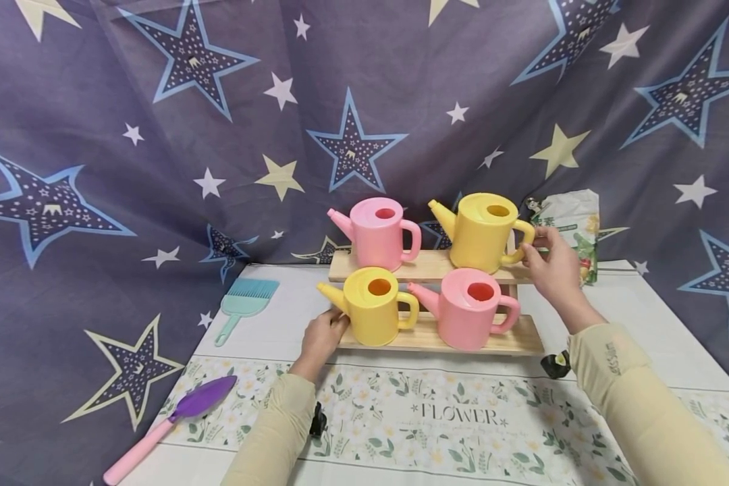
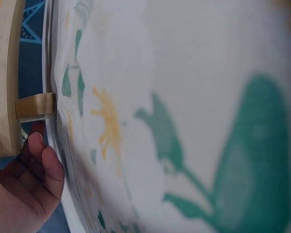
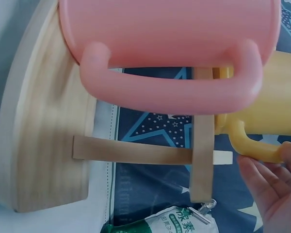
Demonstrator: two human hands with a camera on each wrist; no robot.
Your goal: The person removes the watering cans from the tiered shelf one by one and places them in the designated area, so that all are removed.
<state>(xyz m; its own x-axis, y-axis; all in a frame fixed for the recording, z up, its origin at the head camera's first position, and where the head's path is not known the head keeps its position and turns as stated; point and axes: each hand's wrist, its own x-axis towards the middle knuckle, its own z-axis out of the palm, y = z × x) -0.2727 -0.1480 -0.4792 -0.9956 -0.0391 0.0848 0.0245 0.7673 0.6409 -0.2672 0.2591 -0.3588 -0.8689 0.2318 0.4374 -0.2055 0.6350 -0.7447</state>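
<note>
A two-step wooden stand bears small plastic watering cans on both steps. At the left end of its lower step, my left hand holds the board with curled fingers, beside the front yellow watering can. In the left wrist view, that hand's fingers bend under the board's end. My right hand pinches the handle of the back yellow watering can, which stands on the upper step. To its left is a pink watering can; another pink watering can stands on the lower step.
Behind my right hand stands a white and green bag with a metal clip. On the left lie a teal dustpan and brush and a purple trowel with a pink handle. A starry cloth hangs behind the table.
</note>
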